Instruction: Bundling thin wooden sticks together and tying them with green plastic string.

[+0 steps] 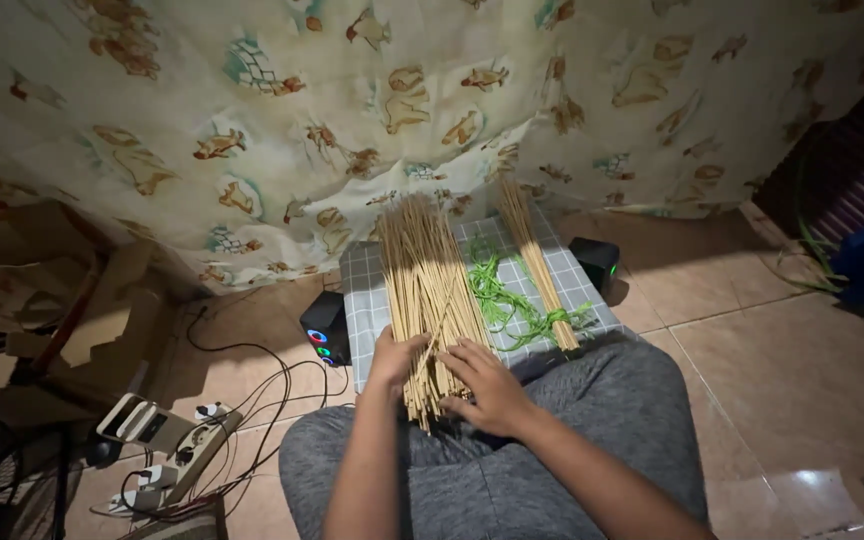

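A thick bundle of thin tan sticks (422, 280) lies lengthwise on a grey checked cloth (362, 300) over a low surface in front of my knees. My left hand (392, 360) rests on the near left side of the bundle, fingers curled over the sticks. On the near right end lies my right hand (487, 385), palm down with fingers spread across the stick ends. A smaller row of sticks (542, 265) lies to the right. Green leaf strips (507, 300) lie between the two groups.
Two small black speakers flank the cloth, the left speaker (325, 328) lit blue and red, the right speaker (595, 262) with a green light. A power strip (187, 455) and tangled cables lie at left. A fish-patterned curtain (352, 110) hangs behind. Tiled floor (782, 340) extends right.
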